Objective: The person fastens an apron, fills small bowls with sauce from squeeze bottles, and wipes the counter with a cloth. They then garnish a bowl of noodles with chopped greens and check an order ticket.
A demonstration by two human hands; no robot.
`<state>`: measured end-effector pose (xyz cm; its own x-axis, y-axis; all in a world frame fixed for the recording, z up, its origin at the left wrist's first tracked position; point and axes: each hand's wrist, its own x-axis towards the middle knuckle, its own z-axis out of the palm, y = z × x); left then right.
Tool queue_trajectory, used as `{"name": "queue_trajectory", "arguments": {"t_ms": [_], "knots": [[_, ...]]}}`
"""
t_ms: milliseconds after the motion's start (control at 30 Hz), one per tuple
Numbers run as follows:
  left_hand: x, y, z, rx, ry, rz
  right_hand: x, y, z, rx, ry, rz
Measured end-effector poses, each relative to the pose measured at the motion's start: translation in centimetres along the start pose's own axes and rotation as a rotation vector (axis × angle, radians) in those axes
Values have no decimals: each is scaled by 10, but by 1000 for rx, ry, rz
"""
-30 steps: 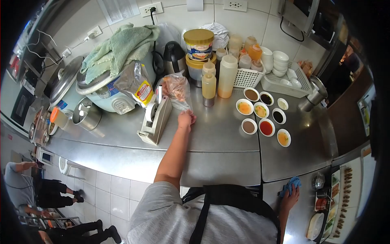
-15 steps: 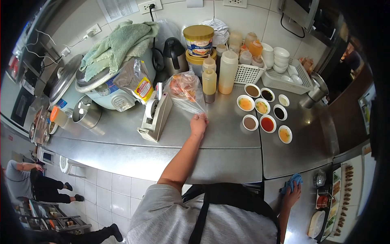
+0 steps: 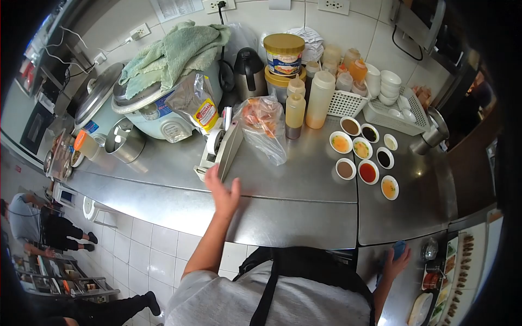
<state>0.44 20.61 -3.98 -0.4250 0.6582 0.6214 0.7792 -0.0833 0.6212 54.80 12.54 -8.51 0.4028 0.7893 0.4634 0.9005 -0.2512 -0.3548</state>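
Just in front of the tape dispenser [image 3: 232,148], my left hand [image 3: 223,194] is open, its thumb apart from the fingers. The fingertips overlap the dispenser's near end; whether they touch it I cannot tell. To the right of the dispenser lies a clear plastic bag [image 3: 276,150] with orange-red contents. Down at the lower right, my right hand [image 3: 397,265] is closed around a blue cloth [image 3: 399,249] on the side counter. Squeeze bottles, one with yellow liquid [image 3: 295,113] and a taller pale one [image 3: 321,100], stand beyond the bag.
Several small sauce bowls [image 3: 368,173] sit on the steel counter [image 3: 304,182] at the right. Rice cookers [image 3: 163,117], one under a green towel [image 3: 174,51], and a steel pot [image 3: 125,142] stand at the left. Another person [image 3: 27,220] is at the far left.
My left hand has let go of the plastic bag and moved left to the dispenser, its fingers now spread. My right hand still has the blue cloth. The view has shifted slightly.
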Motion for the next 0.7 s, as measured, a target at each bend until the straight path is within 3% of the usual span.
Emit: {"name": "queue_trajectory", "arguments": {"t_ms": [67,167,200,267,333,433,467,500,533,600,633,700], "knots": [[-6,-11,-15,69,72,-4,24,-38,1,-3,106,-204],[-7,-15,-21,108,228,-50,54,-118,14,410,-190,-246],[-7,-14,-18,108,135,36,57,-145,26,562,-330,-193],[-1,-2,-5,74,-75,143,55,-199,53,759,-501,-297],[9,-2,29,34,-137,198,48,-255,63,829,-771,-373],[34,-5,76,40,-236,91,34,-319,91,858,-1175,-444],[43,-1,87,152,-352,-96,28,-336,103,887,-1292,-427],[51,0,95,260,-465,-285,25,-352,114,842,-1359,-458],[57,-2,103,253,-454,-283,23,-365,124,795,-1425,-488],[69,-6,114,321,-718,-375,18,-384,134,784,-1459,-468],[71,-6,117,318,-711,-373,18,-391,138,778,-1501,-436],[69,-8,123,75,-495,-402,23,-400,138,751,-1481,-443]]}}
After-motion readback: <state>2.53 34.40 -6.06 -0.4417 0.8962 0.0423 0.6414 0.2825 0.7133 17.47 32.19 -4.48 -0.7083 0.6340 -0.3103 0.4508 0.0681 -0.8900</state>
